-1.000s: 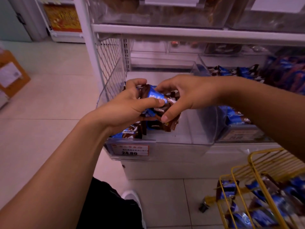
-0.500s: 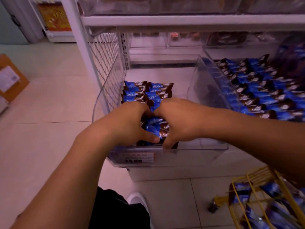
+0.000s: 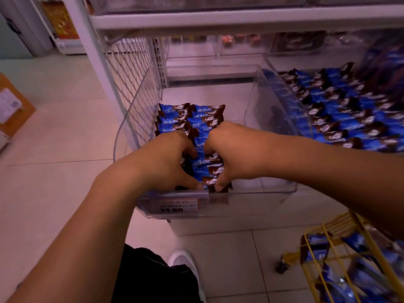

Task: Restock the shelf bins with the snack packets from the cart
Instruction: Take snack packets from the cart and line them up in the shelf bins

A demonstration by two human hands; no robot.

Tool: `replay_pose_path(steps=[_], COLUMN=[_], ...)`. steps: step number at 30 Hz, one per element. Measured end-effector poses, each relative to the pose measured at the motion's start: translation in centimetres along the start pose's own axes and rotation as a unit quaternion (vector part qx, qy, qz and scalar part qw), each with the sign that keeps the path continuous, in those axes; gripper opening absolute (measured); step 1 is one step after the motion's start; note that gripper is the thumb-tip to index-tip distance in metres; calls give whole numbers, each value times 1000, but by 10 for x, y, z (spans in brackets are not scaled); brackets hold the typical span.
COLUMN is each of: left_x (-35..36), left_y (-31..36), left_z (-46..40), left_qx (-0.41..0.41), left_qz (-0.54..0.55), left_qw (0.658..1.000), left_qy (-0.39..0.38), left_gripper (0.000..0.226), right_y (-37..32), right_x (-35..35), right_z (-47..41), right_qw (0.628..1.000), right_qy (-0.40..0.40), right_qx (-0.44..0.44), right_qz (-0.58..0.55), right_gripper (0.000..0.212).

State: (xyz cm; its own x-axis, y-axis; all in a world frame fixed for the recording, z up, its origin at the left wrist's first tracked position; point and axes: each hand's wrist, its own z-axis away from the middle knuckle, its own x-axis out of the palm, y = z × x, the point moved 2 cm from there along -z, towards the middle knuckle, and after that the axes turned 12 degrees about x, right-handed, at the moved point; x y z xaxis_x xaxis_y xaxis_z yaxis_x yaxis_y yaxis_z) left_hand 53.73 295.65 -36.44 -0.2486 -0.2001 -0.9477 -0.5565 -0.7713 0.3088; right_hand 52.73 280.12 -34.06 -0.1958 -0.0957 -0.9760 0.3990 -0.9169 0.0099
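Pressing snack packets between left hand, right hand

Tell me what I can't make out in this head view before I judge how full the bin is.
- Packets under both hands: the left hand and right hand cover the front rows of the clear bin.
- Fingers: curled out of sight among the snack packets.
- Yellow cart: cut by the frame's lower right edge, blurred.
- Price label: small print unreadable.

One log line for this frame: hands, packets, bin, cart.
left hand: on packets | right hand: on packets | snack packets: rows at bin's left | clear bin: part filled | yellow cart: packets left
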Motion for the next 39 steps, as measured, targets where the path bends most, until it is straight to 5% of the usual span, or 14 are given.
replay_pose_path(steps=[3, 5, 8, 11, 13, 15, 18, 20, 22, 24, 27, 30, 34, 39], left_x=[-4, -11, -29, -32, -16, 16, 97, 156, 201, 223, 238, 244, 223, 197], left_y=[7, 22, 66, 148, 215, 281, 361, 388, 396, 397, 387, 373, 363, 344], left_z=[4, 8, 13, 5, -13, -37, -58, -57, -59, -67, -81, -93, -105, -124], left_qx=[20, 39, 91, 246, 376, 454, 431, 377, 347, 372, 417, 337, 284, 202], left_qz=[12, 35, 113, 141, 140, 51, -159, -276, -345, -350, -295, -234, -133, -24], left_qw=[1000, 993, 939, 896, 884, 887, 841, 757, 715, 718, 749, 790, 854, 894], left_qy=[9, 101, 311, 342, 240, 62, -285, -458, -499, -474, -422, -456, -414, -399], left_gripper=[53, 31, 6, 11, 16, 26, 48, 71, 90, 93, 83, 65, 77, 63], right_y=[1, 8, 43, 97, 146, 191, 220, 221, 222, 220, 213, 212, 211, 196], right_x=[-9, -22, -44, -45, -20, 27, 110, 150, 178, 192, 210, 222, 232, 230], right_z=[18, 45, 117, 211, 257, 286, 319, 329, 329, 324, 314, 307, 300, 306], right_qw=[1000, 1000, 986, 978, 987, 961, 822, 767, 745, 751, 783, 808, 738, 680], right_qy=[-18, 2, 161, 193, 69, -160, -467, -534, -547, -543, -469, -375, -379, -479], right_qx=[-1, 5, -45, -21, 85, 209, 320, 349, 368, 358, 329, 340, 386, 359], right_qz=[8, 16, 1, -81, -115, -84, -56, -74, -102, -115, -243, -302, -404, -422], right_gripper=[57, 57, 40, 18, 25, 29, 59, 85, 110, 113, 77, 54, 21, 47])
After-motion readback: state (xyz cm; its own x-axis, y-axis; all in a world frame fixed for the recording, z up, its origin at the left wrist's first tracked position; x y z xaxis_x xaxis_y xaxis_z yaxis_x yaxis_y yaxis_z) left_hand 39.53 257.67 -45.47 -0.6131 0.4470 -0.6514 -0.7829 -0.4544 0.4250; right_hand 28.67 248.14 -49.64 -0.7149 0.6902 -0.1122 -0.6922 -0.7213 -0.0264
